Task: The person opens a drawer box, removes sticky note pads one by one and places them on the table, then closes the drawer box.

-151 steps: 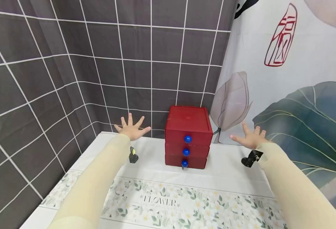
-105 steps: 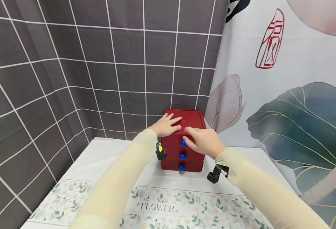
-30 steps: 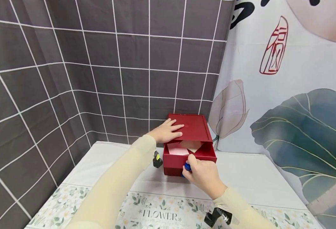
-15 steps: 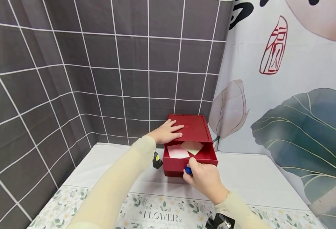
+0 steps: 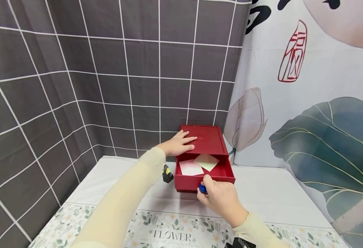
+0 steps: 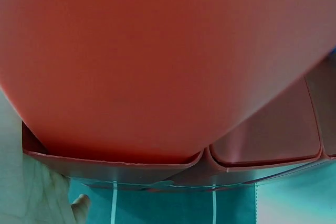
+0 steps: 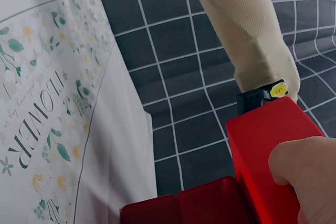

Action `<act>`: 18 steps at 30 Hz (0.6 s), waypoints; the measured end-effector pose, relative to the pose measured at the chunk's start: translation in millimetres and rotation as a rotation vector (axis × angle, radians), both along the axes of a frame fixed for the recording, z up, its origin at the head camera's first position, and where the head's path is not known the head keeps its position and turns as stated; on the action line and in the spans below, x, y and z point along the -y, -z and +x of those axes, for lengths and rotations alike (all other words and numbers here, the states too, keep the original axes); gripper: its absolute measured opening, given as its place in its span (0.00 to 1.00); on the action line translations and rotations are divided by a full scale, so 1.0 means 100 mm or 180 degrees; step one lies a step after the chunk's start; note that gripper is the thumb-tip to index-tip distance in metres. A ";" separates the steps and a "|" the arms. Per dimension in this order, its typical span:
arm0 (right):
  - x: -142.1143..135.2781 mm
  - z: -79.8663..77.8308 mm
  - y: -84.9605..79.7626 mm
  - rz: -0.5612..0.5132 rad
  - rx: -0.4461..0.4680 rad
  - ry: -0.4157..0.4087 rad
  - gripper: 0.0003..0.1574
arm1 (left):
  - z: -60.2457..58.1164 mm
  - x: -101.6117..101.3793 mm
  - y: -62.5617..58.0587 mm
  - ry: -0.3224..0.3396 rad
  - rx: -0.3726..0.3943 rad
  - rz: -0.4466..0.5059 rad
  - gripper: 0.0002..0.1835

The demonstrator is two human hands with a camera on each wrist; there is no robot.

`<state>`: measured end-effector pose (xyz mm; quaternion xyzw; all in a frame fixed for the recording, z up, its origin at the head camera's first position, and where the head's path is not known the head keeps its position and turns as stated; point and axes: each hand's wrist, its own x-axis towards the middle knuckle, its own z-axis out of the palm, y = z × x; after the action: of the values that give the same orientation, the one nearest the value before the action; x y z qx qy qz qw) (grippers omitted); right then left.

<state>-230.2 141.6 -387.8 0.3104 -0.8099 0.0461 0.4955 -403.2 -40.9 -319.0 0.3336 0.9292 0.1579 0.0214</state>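
Note:
A red chest of drawers (image 5: 207, 137) stands on the table against the wall. Its top drawer (image 5: 185, 182) is pulled out, and inside lie a pink-and-white paper square (image 5: 190, 168) and a pale yellow one (image 5: 206, 162). My left hand (image 5: 178, 143) rests with spread fingers on the left part of the chest's top. With thumb and curled fingers my right hand (image 5: 223, 197) grips the drawer's blue knob (image 5: 202, 188). The lower knobs are hidden. In the left wrist view the red drawer side (image 6: 136, 77) fills most of the picture; in the right wrist view my thumb (image 7: 294, 161) shows over the drawer front.
The table (image 5: 268, 193) has a white cover with a flower-print band (image 5: 172, 224) along the front. A dark grid curtain (image 5: 141, 86) hangs behind and to the left, a lotus-print curtain (image 5: 311, 137) to the right. Black camera mounts (image 5: 167, 174) sit on the wrists.
Both hands came from the sides onto the chest. My right hand took the top knob and drew the drawer outward, uncovering the papers; in the last half second it moved slightly further out.

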 end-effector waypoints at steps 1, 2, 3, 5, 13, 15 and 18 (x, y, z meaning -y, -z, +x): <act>-0.01 0.01 0.00 0.0013 0.0052 0.0010 0.14 | 0.01 0.00 0.00 0.0002 0.0026 0.0026 0.31; -0.01 0.03 0.00 0.0032 0.0121 0.0013 0.15 | 0.01 0.00 0.01 0.0002 0.0051 0.0042 0.31; -0.02 0.04 -0.01 0.0052 0.0200 0.0014 0.16 | 0.01 0.00 0.01 -0.0003 0.0069 0.0047 0.31; -0.04 0.08 -0.05 0.0074 0.0367 0.0005 0.18 | 0.02 0.01 0.03 -0.0008 0.0074 0.0042 0.31; -0.15 0.04 -0.47 -0.0019 0.0641 -0.0570 0.10 | 0.00 0.03 0.04 -0.0011 0.0004 0.0021 0.30; -0.18 -0.06 -0.62 -0.0050 0.0713 -0.0632 0.07 | -0.01 0.03 0.03 -0.0027 0.0026 0.0029 0.30; -0.23 -0.23 -0.82 0.0044 0.1079 -0.0504 0.06 | -0.02 0.02 0.01 -0.0037 0.0076 0.0053 0.31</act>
<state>-253.6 164.3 -306.2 0.3644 -0.8552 0.1310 0.3445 -405.0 -42.8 -320.0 0.3264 0.9294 0.1696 0.0287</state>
